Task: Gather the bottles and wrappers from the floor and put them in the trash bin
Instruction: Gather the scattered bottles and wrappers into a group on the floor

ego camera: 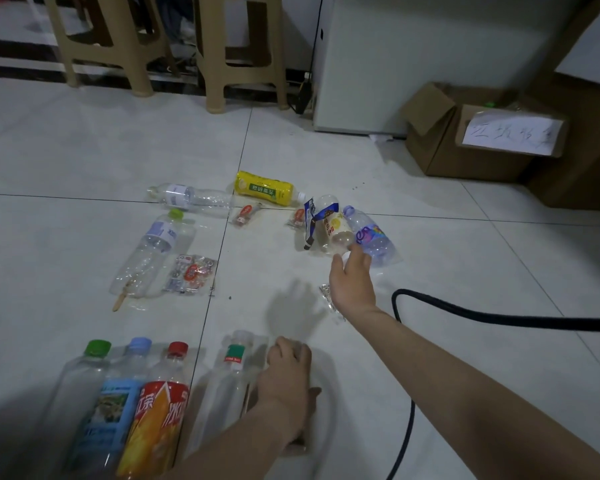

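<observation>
Several empty bottles and wrappers lie on the tiled floor. My right hand [352,282] reaches forward, fingers apart, its fingertips at the base of a small yellow-labelled bottle [336,230], with a blue-purple bottle [371,237] just right of it and a blue wrapper [312,223] to the left. My left hand [284,382] rests low on the floor with curled fingers, beside a clear bottle with a green label [229,375]; whether it holds anything is hidden. The cardboard box with a paper label [465,161], serving as the trash bin, stands at the far right.
Farther off lie a yellow bottle [264,188], two clear bottles [191,197] [153,251], a printed wrapper [191,275] and a wooden stick [120,299]. Three capped bottles [160,403] lie at the near left. A black cable [499,320] crosses the floor on the right. Beige stools [118,46] stand behind.
</observation>
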